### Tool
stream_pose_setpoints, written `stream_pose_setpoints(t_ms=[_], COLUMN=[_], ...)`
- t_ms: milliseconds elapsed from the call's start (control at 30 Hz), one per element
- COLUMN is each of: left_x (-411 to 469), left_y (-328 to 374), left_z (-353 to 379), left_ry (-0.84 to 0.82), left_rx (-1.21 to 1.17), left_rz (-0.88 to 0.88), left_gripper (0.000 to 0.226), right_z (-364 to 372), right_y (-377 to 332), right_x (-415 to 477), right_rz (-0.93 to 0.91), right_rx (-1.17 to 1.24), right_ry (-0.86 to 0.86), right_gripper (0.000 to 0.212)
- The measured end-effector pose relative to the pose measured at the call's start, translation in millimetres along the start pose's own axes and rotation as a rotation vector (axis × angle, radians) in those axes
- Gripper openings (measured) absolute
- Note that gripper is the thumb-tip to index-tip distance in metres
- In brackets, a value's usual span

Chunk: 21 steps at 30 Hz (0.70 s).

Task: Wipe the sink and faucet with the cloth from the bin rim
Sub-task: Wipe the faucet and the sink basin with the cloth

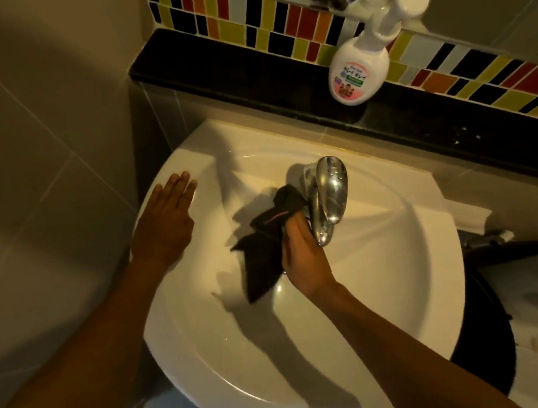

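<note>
The cloth, dark with a thin pink stripe, was off the bin rim and in use at the sink; the fetching step was therefore judged complete. The bin itself could not be made out with any certainty in this view.

The right hand gripped the cloth, its fingers closed around a bunched portion, and pressed that bunch against the left side of the chrome faucet, at about the level of the spout. The loose remainder of the cloth hung down over the basin, apparently clear of the porcelain, though the angle left that uncertain. The left hand lay flat on the left rim of the sink, fingers extended and close together, holding nothing, and appeared to serve as a brace.

The work in hand was judged to be the faucet stage. The faucet showed bright reflections along its top, but the lighting was dim and yellow, so it could not be determined how much of the metal was already clean. The basin looked white and free of obvious marks; whether it had been wiped could not be established from its appearance alone.

Outstanding, on this evidence: the far side and base of the faucet, and possibly the basin and rim. A soap bottle stood on the dark ledge behind, untouched by either hand.
</note>
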<state>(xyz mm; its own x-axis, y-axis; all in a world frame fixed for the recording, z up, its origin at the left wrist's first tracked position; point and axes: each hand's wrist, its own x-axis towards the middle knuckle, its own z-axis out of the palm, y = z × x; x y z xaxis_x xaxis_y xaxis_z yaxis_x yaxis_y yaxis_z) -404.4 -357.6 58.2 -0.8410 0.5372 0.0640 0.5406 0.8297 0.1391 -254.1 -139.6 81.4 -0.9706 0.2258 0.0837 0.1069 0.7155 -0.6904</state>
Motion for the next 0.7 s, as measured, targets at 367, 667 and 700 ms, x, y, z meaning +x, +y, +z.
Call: stream_pose_setpoints(t_ms=[367, 667, 700], left_x=[2, 2, 1], left_y=[-6, -4, -5], left_z=[9, 5, 5], left_ry=[0.022, 0.020, 0.013], left_rx=[-0.033, -0.015, -0.015], left_rz=[0.030, 0.044, 0.038], left_gripper=[0.063, 0.061, 0.061], right_z=[52, 48, 45], right_y=[-10, 13, 19], right_x=[113, 102, 94], right_rz=[0.329, -0.135, -0.162], right_rx=[-0.280, -0.389, -0.387], right_ry=[0.114, 0.043, 0.052], right_gripper=[0.056, 0.037, 0.036])
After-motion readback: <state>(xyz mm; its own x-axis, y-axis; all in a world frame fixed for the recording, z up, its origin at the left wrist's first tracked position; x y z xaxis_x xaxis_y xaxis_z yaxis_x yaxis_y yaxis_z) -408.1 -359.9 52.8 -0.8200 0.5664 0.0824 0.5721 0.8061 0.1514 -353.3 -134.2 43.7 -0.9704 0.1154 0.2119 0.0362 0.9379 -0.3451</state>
